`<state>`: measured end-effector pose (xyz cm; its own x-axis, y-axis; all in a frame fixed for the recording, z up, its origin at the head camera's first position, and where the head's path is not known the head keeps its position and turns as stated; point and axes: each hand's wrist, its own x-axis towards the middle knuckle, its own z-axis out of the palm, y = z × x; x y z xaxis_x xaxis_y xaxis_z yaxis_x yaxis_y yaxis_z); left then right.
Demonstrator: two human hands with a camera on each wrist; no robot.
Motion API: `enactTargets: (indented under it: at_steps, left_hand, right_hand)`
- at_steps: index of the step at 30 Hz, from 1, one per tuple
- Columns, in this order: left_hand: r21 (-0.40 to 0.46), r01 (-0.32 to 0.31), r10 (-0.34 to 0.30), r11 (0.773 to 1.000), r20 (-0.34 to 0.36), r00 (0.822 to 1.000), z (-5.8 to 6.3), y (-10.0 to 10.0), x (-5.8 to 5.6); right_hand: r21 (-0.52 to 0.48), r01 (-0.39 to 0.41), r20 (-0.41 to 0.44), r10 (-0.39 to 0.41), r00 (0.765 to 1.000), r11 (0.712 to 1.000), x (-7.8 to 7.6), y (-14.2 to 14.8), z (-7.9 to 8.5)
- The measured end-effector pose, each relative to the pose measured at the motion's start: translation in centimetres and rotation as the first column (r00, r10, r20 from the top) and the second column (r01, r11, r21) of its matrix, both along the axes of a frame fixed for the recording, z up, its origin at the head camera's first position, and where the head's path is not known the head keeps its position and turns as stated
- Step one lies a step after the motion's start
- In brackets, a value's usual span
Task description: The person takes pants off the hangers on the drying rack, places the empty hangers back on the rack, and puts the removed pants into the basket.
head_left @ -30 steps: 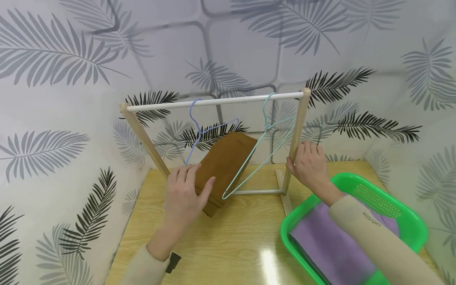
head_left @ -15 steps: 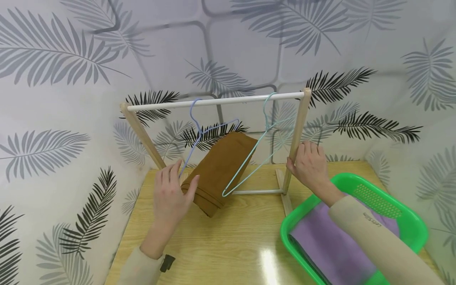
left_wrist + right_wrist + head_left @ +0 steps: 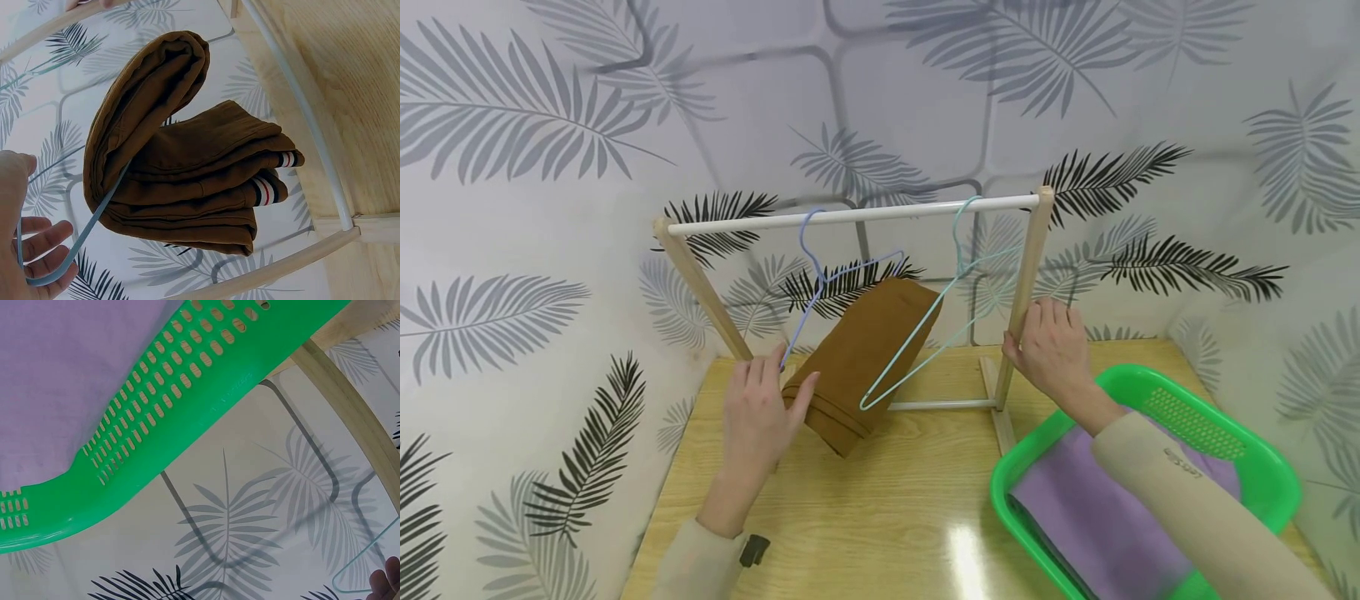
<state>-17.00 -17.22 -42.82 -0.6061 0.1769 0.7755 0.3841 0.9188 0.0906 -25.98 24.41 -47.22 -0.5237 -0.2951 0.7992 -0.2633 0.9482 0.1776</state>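
A folded brown garment [image 3: 868,358] with striped bands [image 3: 265,190] at its ends hangs draped over the lower bar of a blue hanger [image 3: 808,312]. That hanger is hooked on the white rail [image 3: 895,212] of a small clothes rack. At its left end my left hand [image 3: 758,412] has its fingers hooked behind the corner, thumb held apart. My right hand [image 3: 1051,343] grips the rack's wooden right post [image 3: 1026,275]. A mint-green hanger [image 3: 925,333] with nothing on it hangs from the rail's right part, overlapping the garment in the head view.
On the right of the wooden table [image 3: 865,525] stands a green basket [image 3: 1262,467] holding folded purple cloth [image 3: 1097,500]. It sits close beside the rack's right foot [image 3: 1000,425]. A leaf-patterned wall [image 3: 587,275] rises behind and beside the table.
My left hand has moved left from in front of the brown garment to the blue hanger's end. The mint-green hanger has swung slightly left. My right hand has stayed on the post.
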Motion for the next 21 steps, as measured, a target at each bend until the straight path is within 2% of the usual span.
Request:
enactTargets:
  at_steps: [11, 21]
  left_hand:
    - [-0.041, 0.010, -0.009, 0.999, 0.022, 1.000, -0.1, 0.2, 0.5]
    - [0.001, 0.027, -0.027, 1.000, 0.012, 1.000, 0.1, 0.8, 1.1]
  right_hand:
    - [0.014, 0.004, 0.019, -0.004, 1.000, 1.000, 0.2, 0.0, 0.1]
    - [0.019, 0.004, 0.013, -0.004, 1.000, 1.000, 0.2, 0.1, 0.1]
